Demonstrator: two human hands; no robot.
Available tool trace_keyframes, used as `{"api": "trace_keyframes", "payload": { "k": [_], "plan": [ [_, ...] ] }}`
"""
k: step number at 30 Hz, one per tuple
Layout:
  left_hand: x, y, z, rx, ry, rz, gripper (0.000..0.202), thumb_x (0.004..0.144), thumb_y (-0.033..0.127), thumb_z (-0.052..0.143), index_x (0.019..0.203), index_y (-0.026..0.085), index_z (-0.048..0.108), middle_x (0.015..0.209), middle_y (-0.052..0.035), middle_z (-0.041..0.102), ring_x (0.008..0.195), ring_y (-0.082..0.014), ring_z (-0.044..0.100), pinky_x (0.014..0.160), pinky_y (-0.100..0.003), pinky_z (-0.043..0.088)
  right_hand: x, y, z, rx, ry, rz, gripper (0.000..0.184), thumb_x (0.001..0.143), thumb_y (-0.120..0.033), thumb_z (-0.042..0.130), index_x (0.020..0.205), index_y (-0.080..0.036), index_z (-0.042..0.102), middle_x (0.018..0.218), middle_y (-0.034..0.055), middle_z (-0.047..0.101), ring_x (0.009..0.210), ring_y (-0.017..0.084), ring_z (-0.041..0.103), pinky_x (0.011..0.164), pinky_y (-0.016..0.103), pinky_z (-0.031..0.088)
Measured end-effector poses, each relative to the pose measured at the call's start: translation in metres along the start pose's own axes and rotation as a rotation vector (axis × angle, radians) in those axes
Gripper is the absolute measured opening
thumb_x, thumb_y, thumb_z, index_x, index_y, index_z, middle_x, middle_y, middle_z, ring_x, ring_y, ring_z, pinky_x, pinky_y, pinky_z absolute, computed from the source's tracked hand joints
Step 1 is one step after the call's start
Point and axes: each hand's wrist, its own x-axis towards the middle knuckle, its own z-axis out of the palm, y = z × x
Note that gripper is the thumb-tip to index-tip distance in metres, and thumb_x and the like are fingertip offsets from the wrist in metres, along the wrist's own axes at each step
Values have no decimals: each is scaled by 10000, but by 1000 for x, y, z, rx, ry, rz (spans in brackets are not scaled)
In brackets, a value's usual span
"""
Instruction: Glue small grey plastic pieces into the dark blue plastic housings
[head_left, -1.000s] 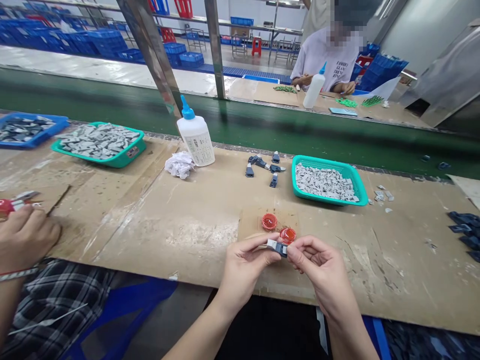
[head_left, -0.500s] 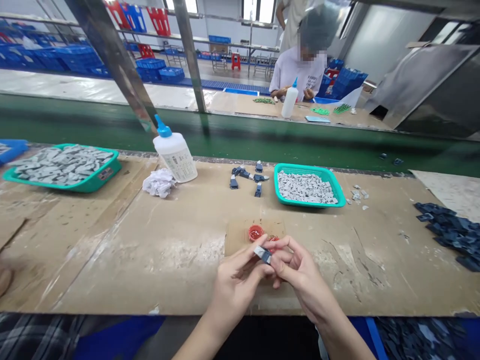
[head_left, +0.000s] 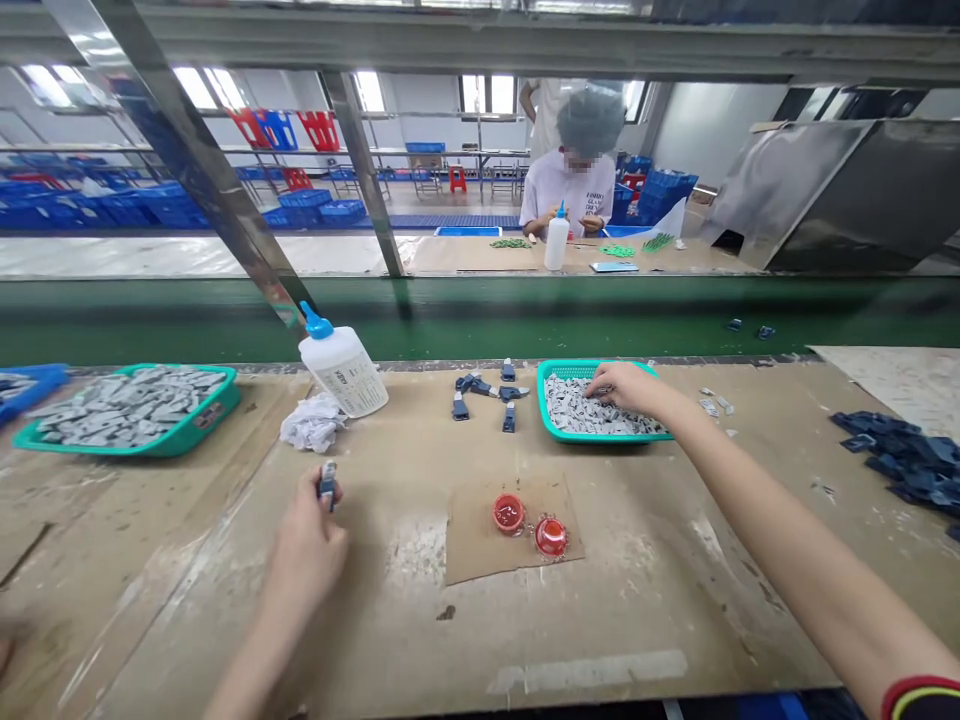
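Note:
My left hand (head_left: 313, 535) is over the left part of the table, its thumb and fingers closed round a small dark blue piece with a grey tip (head_left: 328, 482). My right hand (head_left: 619, 388) reaches into the teal basket (head_left: 600, 437) of small flat grey pieces (head_left: 571, 405). Its fingertips are pressed together down among them; whether one is pinched there, I cannot make out. Left of that basket lie several dark blue pieces with grey tips (head_left: 509, 415). Two small red cups, one left (head_left: 509, 514) and one right (head_left: 551, 537), sit on a cardboard square (head_left: 480, 560) in the middle.
A white bottle with a blue nozzle (head_left: 345, 372) stands leaning beside crumpled white paper (head_left: 313, 424). Another teal basket (head_left: 172, 440) of grey pieces is at left. Dark blue pieces (head_left: 900, 455) pile up at right. Across the green belt (head_left: 465, 315) sits a person (head_left: 574, 190).
My hands were together over the red cups, both on the dark blue piece. The left has moved left with it; the right has gone forward and right into the basket.

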Motion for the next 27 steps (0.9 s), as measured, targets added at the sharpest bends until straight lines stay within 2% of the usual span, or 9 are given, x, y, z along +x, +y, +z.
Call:
{"api": "trace_keyframes", "payload": {
  "k": [4, 8, 10, 13, 16, 18, 22, 24, 27],
  "plan": [
    [15, -6, -8, 411, 52, 56, 583, 743, 32, 406, 1324, 46, 446, 1219, -223, 570, 1167, -383, 488, 930, -515, 408, 0, 12, 11, -31, -12, -36, 194, 740, -137, 658, 853, -234, 782, 928, 80, 718, 795, 236, 655, 734, 323, 487],
    [24, 37, 4, 370, 155, 241, 549, 831, 117, 414, 1379, 77, 413, 1389, -223, 437, 1288, -385, 367, 1016, -534, 316, -13, 17, 14, -51, 73, -14, 184, 819, -195, 601, 899, -215, 766, 959, 115, 710, 868, 273, 651, 748, 353, 483],
    [34, 71, 15, 148, 78, 360, 494, 883, 241, 431, 1354, 91, 448, 1334, -210, 483, 1242, -354, 424, 1025, -479, 325, -21, 18, 14, -57, 122, 11, 170, 827, -215, 606, 894, -205, 761, 946, 119, 713, 860, 278, 651, 754, 366, 482],
    [52, 126, 40, -162, -160, 425, 438, 878, 374, 489, 1234, 128, 558, 1167, -174, 597, 1112, -319, 535, 969, -424, 385, -32, 12, 12, -60, 205, 55, 169, 834, -235, 608, 881, -197, 766, 925, 122, 724, 843, 281, 654, 767, 380, 481],
    [71, 167, 72, -246, -292, 450, 436, 756, 451, 657, 1069, 149, 652, 967, -131, 669, 935, -307, 611, 851, -395, 451, -45, -2, 5, -47, 288, 93, 215, 861, -257, 570, 888, -197, 774, 910, 122, 728, 818, 273, 657, 775, 387, 486],
    [79, 182, 89, -303, -363, 438, 409, 641, 393, 769, 950, 136, 690, 835, -113, 676, 855, -307, 627, 814, -395, 463, -59, -16, 0, -39, 336, 117, 236, 872, -272, 552, 887, -199, 776, 878, 114, 731, 763, 256, 657, 756, 386, 498],
    [80, 182, 90, -465, -458, 355, 317, 635, 263, 770, 909, 119, 703, 792, -107, 682, 804, -281, 644, 805, -406, 480, -99, -59, -2, 256, 455, 202, 229, 866, -358, 592, 931, -213, 757, 894, 82, 740, 720, 223, 659, 694, 361, 534],
    [69, 171, 75, -574, -509, 306, 366, 726, 305, 703, 1033, 107, 678, 895, -132, 698, 816, -259, 659, 790, -400, 505, -121, -85, 5, 578, 481, 287, 239, 820, -413, 657, 903, -210, 752, 824, 69, 734, 691, 216, 654, 652, 351, 545],
    [40, 151, 41, -774, -592, 234, 457, 855, 373, 569, 1236, 120, 574, 1020, -138, 699, 912, -231, 676, 842, -382, 523, -148, -123, 25, 947, 401, 448, 289, 744, -452, 734, 855, -185, 752, 727, 69, 727, 672, 218, 664, 629, 345, 546]
  ]
}}
